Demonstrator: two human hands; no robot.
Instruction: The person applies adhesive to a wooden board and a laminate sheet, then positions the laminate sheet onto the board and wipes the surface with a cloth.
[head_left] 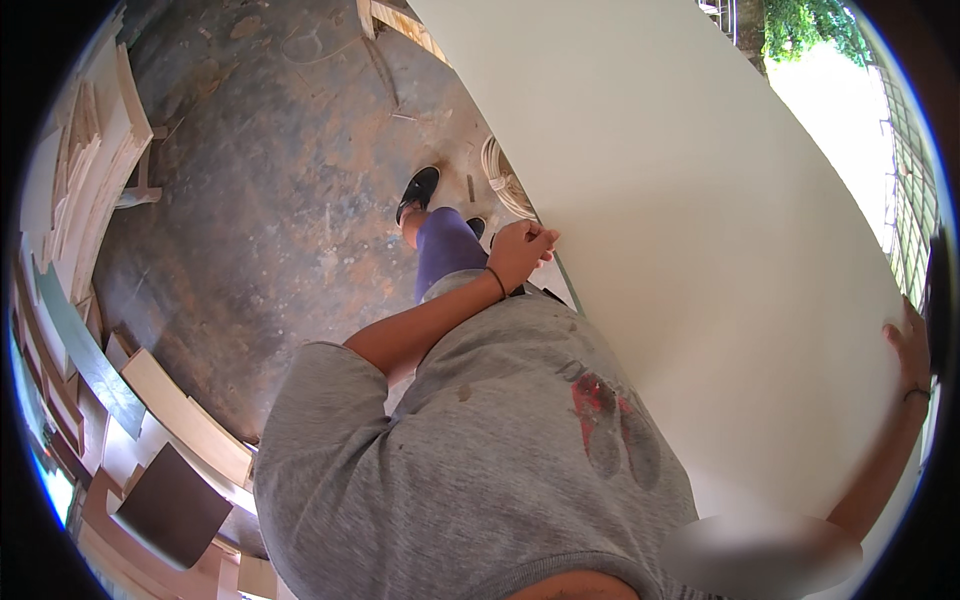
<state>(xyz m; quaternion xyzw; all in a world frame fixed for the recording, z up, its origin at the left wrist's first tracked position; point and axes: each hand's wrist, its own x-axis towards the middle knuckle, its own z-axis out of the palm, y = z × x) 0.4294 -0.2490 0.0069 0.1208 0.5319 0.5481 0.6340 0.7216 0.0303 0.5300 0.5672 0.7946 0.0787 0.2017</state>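
Observation:
A large, smooth off-white panel (720,230) fills the right half of the view, its near long edge running past my waist. My left hand (525,250), with a dark band at the wrist, is in front of my waist beside that edge. Its fingers are curled together, and whatever they might hold is too small to make out. My right arm reaches across to the panel's far right edge. There my right hand (908,345) rests by the edge with the fingers stretched out and the thumb apart, holding nothing visible.
A coil of pale cable or hose (503,178) lies on the stained concrete floor (270,180) near my feet. Stacked boards (105,170) lean at the left, with more planks and a dark brown board (175,508) at lower left. Mesh fencing (912,190) borders the bright right side.

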